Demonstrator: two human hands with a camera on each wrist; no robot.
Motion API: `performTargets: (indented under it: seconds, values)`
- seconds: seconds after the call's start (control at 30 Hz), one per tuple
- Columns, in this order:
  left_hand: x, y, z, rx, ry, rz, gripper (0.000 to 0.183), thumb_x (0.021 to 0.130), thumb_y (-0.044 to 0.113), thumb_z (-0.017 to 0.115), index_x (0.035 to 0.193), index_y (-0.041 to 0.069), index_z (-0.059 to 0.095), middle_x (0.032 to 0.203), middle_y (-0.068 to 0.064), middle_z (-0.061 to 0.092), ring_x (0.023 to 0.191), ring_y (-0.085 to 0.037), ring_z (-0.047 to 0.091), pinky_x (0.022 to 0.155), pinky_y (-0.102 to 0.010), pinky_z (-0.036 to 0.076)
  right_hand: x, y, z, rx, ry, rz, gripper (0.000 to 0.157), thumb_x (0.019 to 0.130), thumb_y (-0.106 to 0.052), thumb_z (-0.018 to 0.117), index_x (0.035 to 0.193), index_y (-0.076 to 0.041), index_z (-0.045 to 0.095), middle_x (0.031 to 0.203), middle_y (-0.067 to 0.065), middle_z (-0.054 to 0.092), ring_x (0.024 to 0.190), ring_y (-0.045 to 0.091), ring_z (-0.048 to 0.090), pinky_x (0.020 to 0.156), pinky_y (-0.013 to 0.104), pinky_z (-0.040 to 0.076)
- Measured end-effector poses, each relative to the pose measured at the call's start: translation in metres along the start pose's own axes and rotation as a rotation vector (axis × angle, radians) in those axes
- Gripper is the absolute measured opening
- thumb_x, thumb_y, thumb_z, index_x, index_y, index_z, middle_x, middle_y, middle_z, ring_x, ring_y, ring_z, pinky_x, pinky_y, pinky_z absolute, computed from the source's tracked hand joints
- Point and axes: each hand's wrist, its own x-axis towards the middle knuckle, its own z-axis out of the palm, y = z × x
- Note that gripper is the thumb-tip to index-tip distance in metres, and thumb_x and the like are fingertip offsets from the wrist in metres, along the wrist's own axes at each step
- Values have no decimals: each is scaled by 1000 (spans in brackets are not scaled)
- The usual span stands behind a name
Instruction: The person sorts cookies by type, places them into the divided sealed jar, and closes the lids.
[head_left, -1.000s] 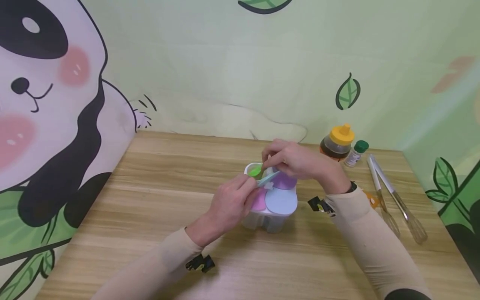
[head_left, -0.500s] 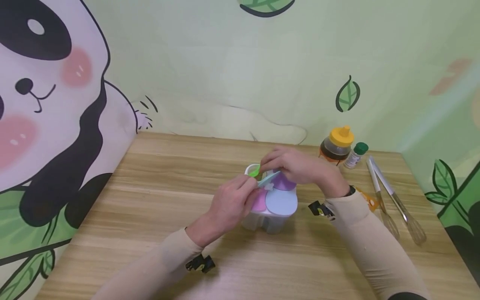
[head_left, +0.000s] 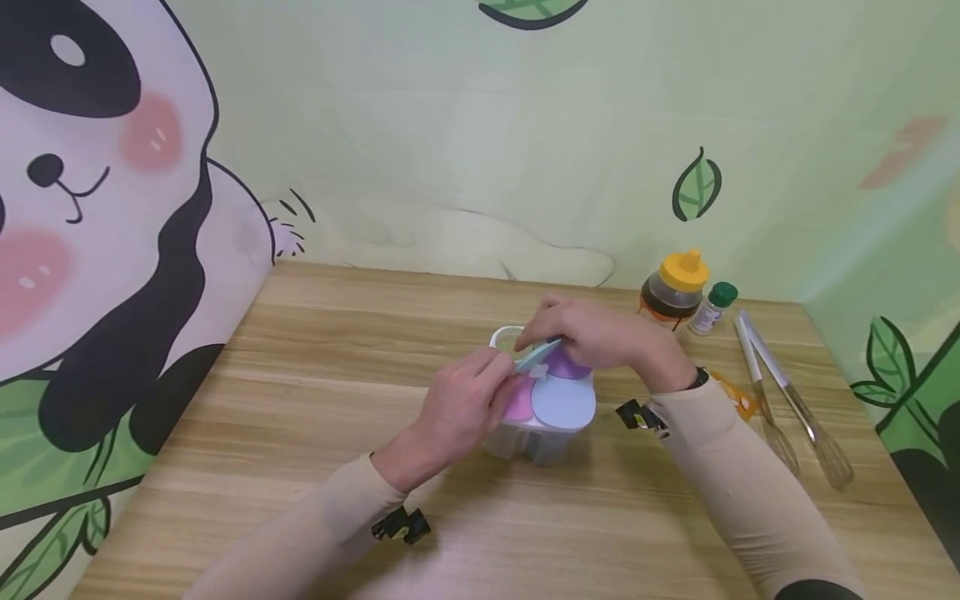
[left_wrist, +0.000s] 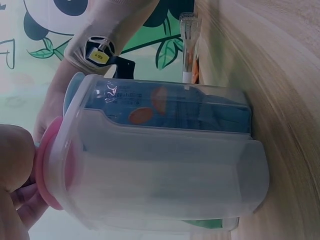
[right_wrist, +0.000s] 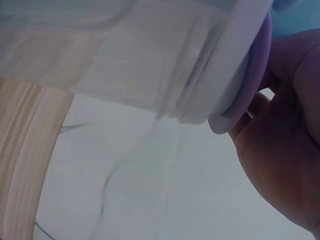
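A clear multi-compartment storage box (head_left: pixel 546 448) stands on the table, its top lids pink (head_left: pixel 517 405), pale blue (head_left: pixel 564 403) and purple (head_left: pixel 567 363). A pale teal lid (head_left: pixel 536 357) is tilted up beside the back-left opening. My left hand (head_left: pixel 463 406) pinches that teal lid's near end, and its fingers sit by the pink lid in the left wrist view. Bent over the box, my right hand (head_left: pixel 603 336) has its fingertips at the open compartment. No green spoon shows now, and whether the right fingers hold anything is hidden.
Behind the right arm stand a yellow-capped squeeze bottle (head_left: pixel 674 287) and a small green-capped bottle (head_left: pixel 713 308). Two metal whisks (head_left: pixel 813 417) lie at the right, near an orange item (head_left: pixel 738 397). A printed wall (head_left: pixel 420 167) closes the table's back.
The green spoon, seen at the right fingertips over the opening before, has gone from sight. The right hand has dipped slightly toward the opening. My left hand keeps its place on the teal lid.
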Motion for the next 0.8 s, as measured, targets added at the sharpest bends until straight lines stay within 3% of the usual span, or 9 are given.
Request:
performTargets:
  seconds: [0.37,0.6,0.8]
  values:
    - [6,0,-1,-40,3,-46,18,87,8,72,91,4,55,73,-3,58,61,-13,52,52,-21,45,-8,3,-1,-29,129,4,40,87,9,51,113,-13,73,115,0,70,113,19,61,98,39,51]
    - [8,-1,0,-59,14,-32,39,87,4,71,122,4,55,90,-10,68,76,-19,65,67,-27,58,-26,6,-4,-37,299,-10,35,88,6,55,112,-12,72,115,3,70,106,19,62,86,37,56]
    - [9,-2,-2,-38,2,-51,43,86,2,70,126,4,54,98,-14,71,85,-24,69,76,-30,60,-41,8,-5,-68,400,-4,34,87,7,60,113,-11,71,113,3,70,101,18,64,81,36,58]
